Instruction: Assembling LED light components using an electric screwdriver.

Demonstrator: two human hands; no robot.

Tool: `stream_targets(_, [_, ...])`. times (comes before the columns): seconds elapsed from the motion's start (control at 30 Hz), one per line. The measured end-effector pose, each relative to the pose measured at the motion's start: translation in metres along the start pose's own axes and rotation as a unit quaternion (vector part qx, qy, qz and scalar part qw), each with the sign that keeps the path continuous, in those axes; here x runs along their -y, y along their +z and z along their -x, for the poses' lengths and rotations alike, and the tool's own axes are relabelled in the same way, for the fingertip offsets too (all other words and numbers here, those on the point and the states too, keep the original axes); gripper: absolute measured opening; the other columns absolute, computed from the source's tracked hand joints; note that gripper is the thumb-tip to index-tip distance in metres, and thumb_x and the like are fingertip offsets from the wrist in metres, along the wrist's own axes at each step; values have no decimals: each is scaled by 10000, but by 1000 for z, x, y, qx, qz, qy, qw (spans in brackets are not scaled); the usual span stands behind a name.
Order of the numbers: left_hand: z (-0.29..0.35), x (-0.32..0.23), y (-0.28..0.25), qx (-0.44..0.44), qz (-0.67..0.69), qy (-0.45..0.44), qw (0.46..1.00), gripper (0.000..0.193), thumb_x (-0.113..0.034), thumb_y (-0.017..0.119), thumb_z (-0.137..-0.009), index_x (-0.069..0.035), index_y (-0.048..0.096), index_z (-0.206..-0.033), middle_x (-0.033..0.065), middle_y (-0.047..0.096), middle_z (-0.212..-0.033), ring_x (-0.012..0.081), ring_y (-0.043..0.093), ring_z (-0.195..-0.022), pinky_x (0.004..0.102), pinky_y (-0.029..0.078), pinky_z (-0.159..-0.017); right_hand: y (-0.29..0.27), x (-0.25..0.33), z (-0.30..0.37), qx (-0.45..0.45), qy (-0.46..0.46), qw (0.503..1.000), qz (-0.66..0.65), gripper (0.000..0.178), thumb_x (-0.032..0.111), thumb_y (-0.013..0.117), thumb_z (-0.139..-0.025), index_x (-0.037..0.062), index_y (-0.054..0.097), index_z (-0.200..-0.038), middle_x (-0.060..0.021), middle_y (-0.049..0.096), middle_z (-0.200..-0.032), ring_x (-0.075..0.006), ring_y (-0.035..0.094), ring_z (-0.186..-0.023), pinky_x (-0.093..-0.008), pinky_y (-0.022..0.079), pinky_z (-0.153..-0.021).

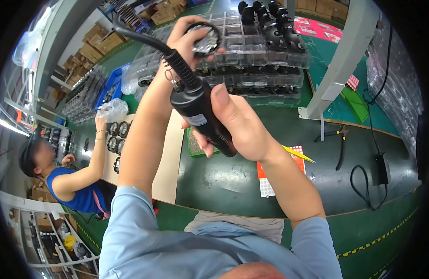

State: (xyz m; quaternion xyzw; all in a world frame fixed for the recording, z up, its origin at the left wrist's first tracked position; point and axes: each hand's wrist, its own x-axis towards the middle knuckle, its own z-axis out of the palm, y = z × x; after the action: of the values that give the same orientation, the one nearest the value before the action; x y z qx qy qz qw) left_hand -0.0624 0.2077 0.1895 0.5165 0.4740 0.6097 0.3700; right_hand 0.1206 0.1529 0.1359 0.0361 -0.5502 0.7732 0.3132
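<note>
My left hand [189, 39] reaches over the far side of the bench, fingers closed around a round black part [206, 44] with a shiny, clear-looking inside. In my right hand [242, 121] is a black electric screwdriver [196, 100], gripped around its body. Its thick cord [144, 39] runs up and to the left, passing in front of my left wrist. No bit shows on the tool. Behind the left hand stand stacked clear compartment trays [251, 58], holding several black round parts [277, 30]. Partly hidden below the screwdriver, a green box [194, 148] holds tiny pieces.
Red and white sheets [265, 172] lie under my right forearm with yellow tweezers [298, 153]. Pliers [340, 146] and a black power adapter [382, 168] sit to the right, near a metal post [344, 60]. At left, a co-worker [75, 186] reaches toward round parts on cardboard [165, 172].
</note>
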Motion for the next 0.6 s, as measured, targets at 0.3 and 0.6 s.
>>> stream_targets(0.3, [-111, 34, 53, 39, -127, 13, 991, 577, -322, 681, -941, 54, 513, -1345, 189, 695, -1058, 260, 735, -886, 362, 621, -776, 0, 7, 2, -10, 2, 1000, 7, 691, 653, 440, -1023, 3, 666, -969, -13, 568, -680, -69, 558, -560, -231, 468, -528])
stream_targets(0.6, [-100, 34, 57, 19, -483, 37, 875, 710, -595, 588, -933, -36, 613, -1369, 223, 731, -1126, 331, 704, -1060, 408, 516, -952, 3, 6, 2, -15, 7, 1000, 16, 645, 636, 469, -1023, 23, 631, -902, -10, 575, -685, -63, 563, -569, -225, 468, -535])
